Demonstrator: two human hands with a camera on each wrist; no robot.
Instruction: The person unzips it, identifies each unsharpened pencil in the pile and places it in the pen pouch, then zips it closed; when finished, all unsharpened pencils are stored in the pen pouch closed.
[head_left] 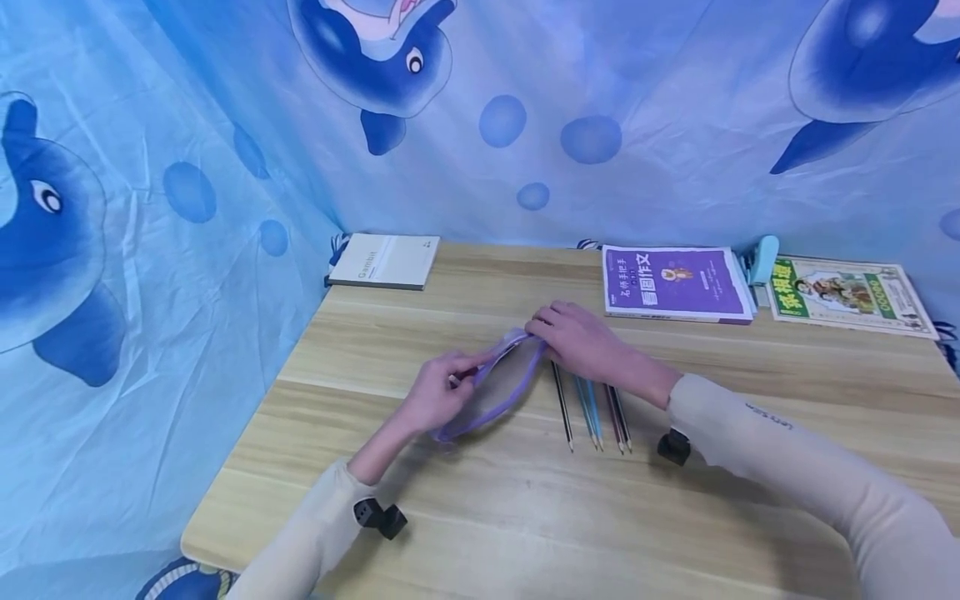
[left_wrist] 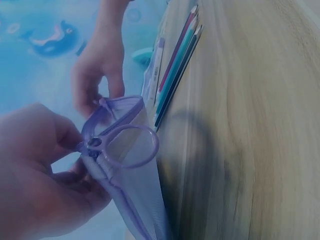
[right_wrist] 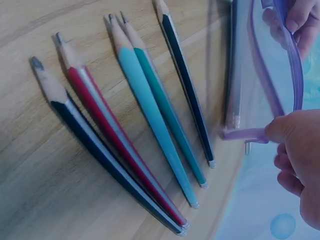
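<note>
A purple mesh pencil pouch [head_left: 495, 392] lies on the wooden table [head_left: 480, 517]. My left hand [head_left: 441, 392] pinches its zipper pull [left_wrist: 95, 144] with the purple ring [left_wrist: 131, 146]. My right hand [head_left: 581, 337] pinches the pouch's far end [right_wrist: 245, 134]. Several coloured pencils [head_left: 596, 408] lie side by side on the table just right of the pouch [right_wrist: 260, 75]: dark, teal, light blue, red and navy [right_wrist: 150, 140]. The same pencils [left_wrist: 177, 60] show beyond the pouch [left_wrist: 135, 190] in the left wrist view.
A grey booklet [head_left: 384, 262] lies at the table's back left corner. A purple book [head_left: 675, 283], a teal stapler [head_left: 762, 260] and a green picture book [head_left: 847, 296] sit along the back right. Blue dolphin cloth [head_left: 187, 167] hangs behind and at the left.
</note>
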